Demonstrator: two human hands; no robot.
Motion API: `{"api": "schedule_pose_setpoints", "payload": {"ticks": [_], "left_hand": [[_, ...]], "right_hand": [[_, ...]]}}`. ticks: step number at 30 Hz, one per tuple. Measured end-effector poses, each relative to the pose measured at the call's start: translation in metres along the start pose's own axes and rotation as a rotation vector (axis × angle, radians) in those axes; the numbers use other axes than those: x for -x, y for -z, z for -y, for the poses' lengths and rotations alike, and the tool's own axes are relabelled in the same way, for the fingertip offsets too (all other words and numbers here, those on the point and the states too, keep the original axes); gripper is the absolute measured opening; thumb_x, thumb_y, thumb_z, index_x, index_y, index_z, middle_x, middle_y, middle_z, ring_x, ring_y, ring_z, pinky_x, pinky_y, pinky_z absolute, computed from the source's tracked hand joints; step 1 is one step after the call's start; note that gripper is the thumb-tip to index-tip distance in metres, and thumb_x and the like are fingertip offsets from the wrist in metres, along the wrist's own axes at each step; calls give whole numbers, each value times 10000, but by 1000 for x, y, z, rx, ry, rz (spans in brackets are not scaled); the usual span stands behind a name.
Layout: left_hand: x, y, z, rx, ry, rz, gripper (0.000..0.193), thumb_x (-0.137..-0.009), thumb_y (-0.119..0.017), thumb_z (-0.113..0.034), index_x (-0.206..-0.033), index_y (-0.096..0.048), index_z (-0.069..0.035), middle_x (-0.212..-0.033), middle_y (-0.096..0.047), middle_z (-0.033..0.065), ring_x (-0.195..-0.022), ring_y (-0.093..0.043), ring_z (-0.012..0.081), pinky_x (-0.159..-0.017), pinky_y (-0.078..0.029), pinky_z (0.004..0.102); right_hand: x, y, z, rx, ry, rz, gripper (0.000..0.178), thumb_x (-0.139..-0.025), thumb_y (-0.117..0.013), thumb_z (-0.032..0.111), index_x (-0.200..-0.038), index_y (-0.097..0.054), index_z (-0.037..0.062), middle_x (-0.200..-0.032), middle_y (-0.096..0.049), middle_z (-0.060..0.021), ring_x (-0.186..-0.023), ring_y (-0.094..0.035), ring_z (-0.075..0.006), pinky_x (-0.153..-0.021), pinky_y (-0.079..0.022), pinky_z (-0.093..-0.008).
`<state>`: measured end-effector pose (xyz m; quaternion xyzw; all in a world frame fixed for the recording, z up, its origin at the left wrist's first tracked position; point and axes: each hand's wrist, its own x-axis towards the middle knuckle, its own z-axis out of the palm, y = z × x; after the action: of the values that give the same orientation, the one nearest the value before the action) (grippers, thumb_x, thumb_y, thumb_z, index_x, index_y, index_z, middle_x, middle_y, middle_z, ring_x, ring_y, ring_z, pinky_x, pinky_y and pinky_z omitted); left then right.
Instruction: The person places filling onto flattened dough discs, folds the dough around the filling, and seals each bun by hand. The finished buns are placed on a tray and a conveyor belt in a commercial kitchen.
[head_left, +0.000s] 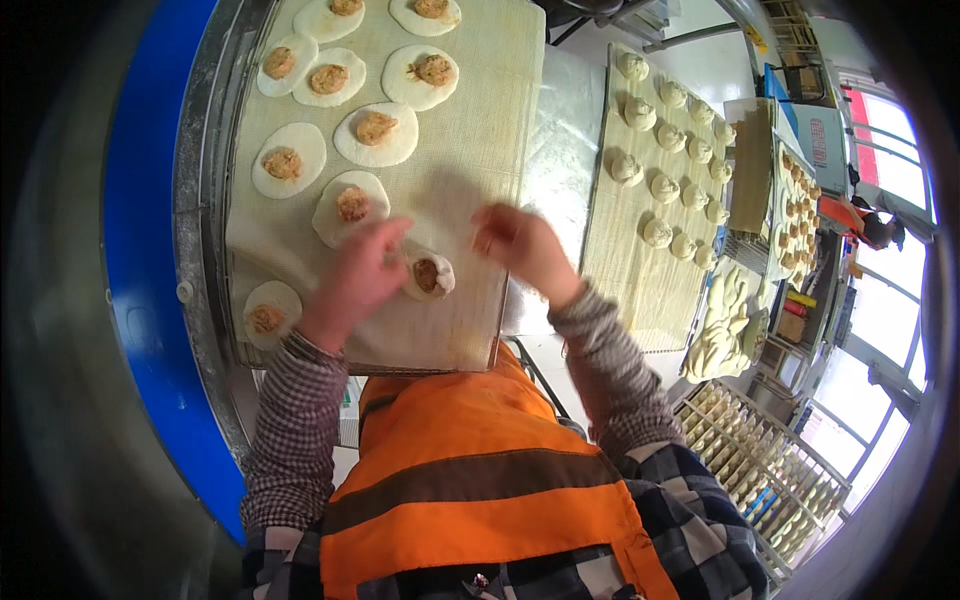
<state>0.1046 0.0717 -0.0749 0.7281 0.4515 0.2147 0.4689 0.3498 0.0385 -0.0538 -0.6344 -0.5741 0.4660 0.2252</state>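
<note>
A partly gathered bun [428, 276] lies near the front of the cloth-covered board [455, 335]. Its white dough is pleated at the right side, and brown filling shows in the middle. My left hand [358, 278], blurred, is at the bun's left edge, thumb and fingers apart; whether the thumb touches the dough I cannot tell. To the right of the bun and clear of it, my right hand [524, 246] hovers with loosely bent fingers, slightly smeared, and nothing visible in them. Beyond my left hand is a flat dough round [340, 230] topped with filling.
Several more filled rounds [288, 160] lie along the board's left and far side. A second board [640, 290] at the right bears pleated buns [657, 233]. Farther right are a pile of pale dough [722, 325] and a rack [765, 460]. A blue edge [150, 250] runs along the left.
</note>
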Motion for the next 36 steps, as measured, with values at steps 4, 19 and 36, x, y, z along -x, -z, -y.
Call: {"api": "schedule_pose_setpoints", "payload": {"ticks": [4,19,36], "left_hand": [[22,-37,-2,-119,-53,-53,353,-760,-693,-50,-1099,-599,-24,-1042,-620,179,-963,-610,302,-804,-500,370],[23,-71,-54,615,429,-89,333,-933,-575,-161,-1241,-532,-42,-1101,-611,57,-973,-589,120,-848,-487,265],[34,-77,-61,823,472,-153,289,-905,-527,-84,-1183,-582,-26,-935,-628,43,-824,-579,100,-738,-487,256]], "right_hand": [[44,-51,8,116,2,-42,312,-807,-702,227,-1037,-563,68,-722,-641,-110,-655,-634,-303,-597,-508,-393],[56,-31,-24,59,391,-286,195,-816,-717,43,-966,-600,-1,-805,-660,-88,-684,-647,-162,-615,-513,-288],[61,-18,-14,-422,49,12,162,-827,-661,41,-966,-602,-17,-772,-651,-137,-666,-659,-230,-584,-506,-311]]}}
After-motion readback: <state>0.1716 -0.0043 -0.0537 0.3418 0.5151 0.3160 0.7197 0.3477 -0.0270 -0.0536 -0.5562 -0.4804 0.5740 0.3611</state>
